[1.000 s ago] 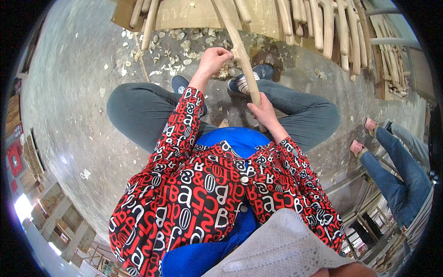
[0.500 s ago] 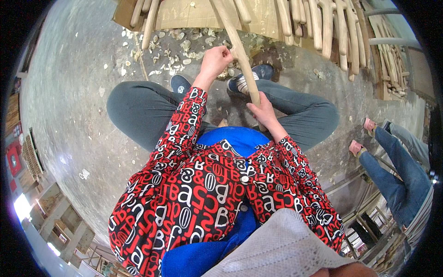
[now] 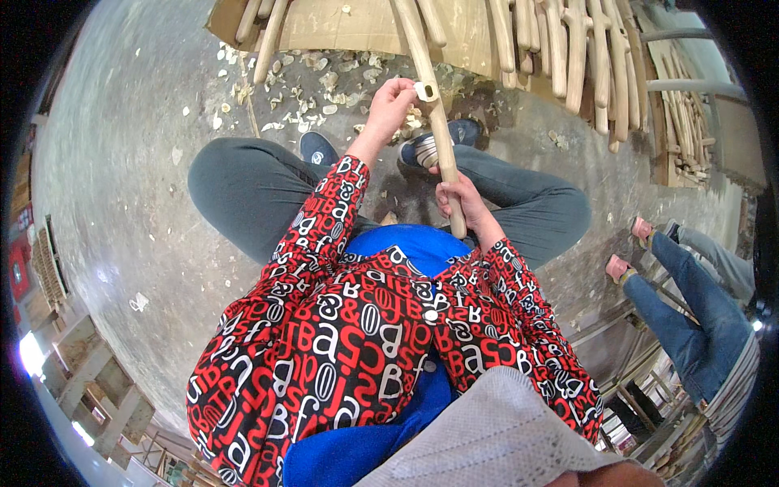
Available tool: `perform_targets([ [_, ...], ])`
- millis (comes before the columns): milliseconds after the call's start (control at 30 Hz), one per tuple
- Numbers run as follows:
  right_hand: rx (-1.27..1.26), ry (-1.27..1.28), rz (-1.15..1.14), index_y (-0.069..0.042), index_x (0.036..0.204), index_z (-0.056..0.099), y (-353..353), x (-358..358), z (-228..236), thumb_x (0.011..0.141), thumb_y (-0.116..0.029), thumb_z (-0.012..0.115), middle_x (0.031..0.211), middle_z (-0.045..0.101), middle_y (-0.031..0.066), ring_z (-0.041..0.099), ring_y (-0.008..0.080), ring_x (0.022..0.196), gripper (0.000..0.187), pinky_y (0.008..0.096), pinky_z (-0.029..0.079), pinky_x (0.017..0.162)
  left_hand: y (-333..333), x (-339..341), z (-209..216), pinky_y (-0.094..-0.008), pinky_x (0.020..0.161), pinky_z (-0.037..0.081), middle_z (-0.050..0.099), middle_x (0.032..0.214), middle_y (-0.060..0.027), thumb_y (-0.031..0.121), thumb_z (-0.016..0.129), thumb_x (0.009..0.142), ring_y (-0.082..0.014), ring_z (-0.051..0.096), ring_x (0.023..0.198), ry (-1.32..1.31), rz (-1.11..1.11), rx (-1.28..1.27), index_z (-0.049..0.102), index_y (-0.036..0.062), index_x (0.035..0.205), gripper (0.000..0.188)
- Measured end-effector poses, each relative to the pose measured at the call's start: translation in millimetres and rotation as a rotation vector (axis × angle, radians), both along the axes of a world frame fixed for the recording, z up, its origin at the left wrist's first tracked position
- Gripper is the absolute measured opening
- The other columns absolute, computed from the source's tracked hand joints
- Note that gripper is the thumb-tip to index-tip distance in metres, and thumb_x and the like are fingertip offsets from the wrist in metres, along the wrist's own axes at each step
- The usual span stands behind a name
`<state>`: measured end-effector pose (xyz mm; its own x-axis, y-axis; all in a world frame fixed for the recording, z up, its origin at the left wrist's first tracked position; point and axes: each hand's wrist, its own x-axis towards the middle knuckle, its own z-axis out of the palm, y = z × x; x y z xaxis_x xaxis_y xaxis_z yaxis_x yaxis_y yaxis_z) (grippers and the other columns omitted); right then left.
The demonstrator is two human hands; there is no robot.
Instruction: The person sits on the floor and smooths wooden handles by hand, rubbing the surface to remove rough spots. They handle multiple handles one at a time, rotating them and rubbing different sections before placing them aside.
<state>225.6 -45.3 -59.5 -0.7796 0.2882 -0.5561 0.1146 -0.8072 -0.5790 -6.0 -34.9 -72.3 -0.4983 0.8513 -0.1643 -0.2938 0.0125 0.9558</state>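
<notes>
A long, pale wooden stick (image 3: 441, 130) runs from the cardboard down toward my lap. My right hand (image 3: 465, 200) is wrapped around it near its lower end, which pokes out below the fist. Farther up, my left hand (image 3: 393, 103) has thumb and fingers pinched on a small white piece (image 3: 425, 92) with a dark oval hole. That piece lies against the stick's side; whether it is fixed there or loose I cannot tell.
Pale chips (image 3: 329, 79) litter the concrete floor beyond my shoes. Several wooden sticks (image 3: 575, 61) lie on the cardboard (image 3: 341, 28) at the far side. Another person's legs (image 3: 672, 312) are at the right, and more sticks (image 3: 690, 122) are bundled at the far right.
The stick has turned and shifted slightly right. My right hand has moved a little down and wrapped around it. The white holed piece now shows at my left fingertips.
</notes>
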Motion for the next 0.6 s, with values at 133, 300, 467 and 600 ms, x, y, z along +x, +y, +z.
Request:
perform_targets([
  [133, -0.059, 0.023, -0.043, -0.004, 0.115, 0.047, 0, 0, -1, 0.085, -0.016, 0.054, 0.061, 0.049, 0.0042, 0.045, 0.0130, 0.041, 0.033, 0.0264, 0.039, 0.039, 10, 9, 13, -0.0214, 0.063, 0.048, 0.058, 0.080, -0.0006, 0.011, 0.053, 0.087, -0.0040, 0.053, 0.066, 0.007, 0.035, 0.205, 0.053, 0.0048, 0.089, 0.006],
  [300, 0.097, -0.098, -0.011, -0.004, 0.110, 0.048, -4, -8, -3, 0.085, -0.014, 0.055, 0.063, 0.049, 0.0036, 0.048, 0.0129, 0.044, 0.028, 0.0256, 0.040, 0.040, 4, 3, 21, -0.0267, 0.059, 0.047, 0.057, 0.073, -0.0064, 0.028, 0.059, 0.089, -0.0127, 0.055, 0.064, 0.344, 0.145, -0.028, 0.049, 0.0012, 0.086, 0.029],
  [467, 0.210, -0.165, -0.014, -0.005, 0.105, 0.048, -6, -1, -14, 0.086, -0.015, 0.057, 0.069, 0.051, 0.0030, 0.052, 0.0121, 0.052, 0.023, 0.0258, 0.043, 0.042, 2, 7, 30, -0.0369, 0.063, 0.047, 0.059, 0.069, -0.0129, 0.032, 0.059, 0.088, -0.0260, 0.062, 0.069, 0.616, -0.125, -0.355, 0.050, 0.0005, 0.080, 0.034],
  [600, 0.278, -0.362, 0.038, -0.006, 0.104, 0.049, -15, -14, -9, 0.087, -0.020, 0.058, 0.072, 0.052, 0.0021, 0.052, 0.0121, 0.053, 0.024, 0.0267, 0.043, 0.043, -6, -3, -2, -0.0336, 0.059, 0.045, 0.058, 0.069, -0.0074, 0.026, 0.055, 0.091, -0.0189, 0.059, 0.064, 0.489, 0.046, -0.225, 0.054, 0.0032, 0.076, 0.027],
])
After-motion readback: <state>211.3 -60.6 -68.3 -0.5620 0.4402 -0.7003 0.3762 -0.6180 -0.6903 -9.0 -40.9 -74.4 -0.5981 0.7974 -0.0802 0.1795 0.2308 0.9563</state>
